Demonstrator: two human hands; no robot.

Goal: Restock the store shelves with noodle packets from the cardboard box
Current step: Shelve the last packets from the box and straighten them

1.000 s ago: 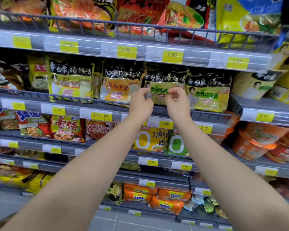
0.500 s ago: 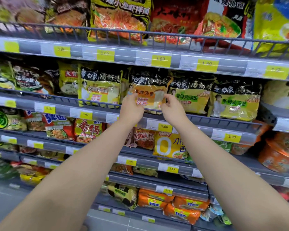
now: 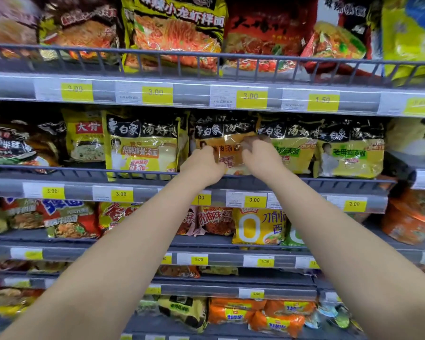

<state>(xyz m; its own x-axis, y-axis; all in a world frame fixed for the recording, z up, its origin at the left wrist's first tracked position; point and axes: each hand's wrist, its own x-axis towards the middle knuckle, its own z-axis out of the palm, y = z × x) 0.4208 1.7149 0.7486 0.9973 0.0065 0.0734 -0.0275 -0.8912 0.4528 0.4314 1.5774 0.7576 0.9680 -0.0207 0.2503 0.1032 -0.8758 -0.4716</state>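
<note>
An orange-and-black noodle packet [image 3: 228, 141] stands upright on the second shelf [image 3: 59, 173] from the top, behind the low grey rail. My left hand [image 3: 203, 165] grips its lower left part and my right hand [image 3: 260, 155] grips its right side, fingers curled over the wrapper. A yellow-and-black packet [image 3: 142, 146] stands to its left and a green-labelled packet [image 3: 292, 146] to its right, both touching it. The cardboard box is out of view.
The top shelf [image 3: 206, 94] carries large red and yellow noodle bags behind a wire rail. Lower shelves hold more packets and orange bowl noodles [image 3: 407, 222] at the right. Yellow price tags [image 3: 254, 200] line every shelf edge. Grey floor shows at the bottom left.
Both hands have shifted from the green-labelled packet leftward onto the orange packet and now hold it by its sides. The view has panned left and closer to the shelf.
</note>
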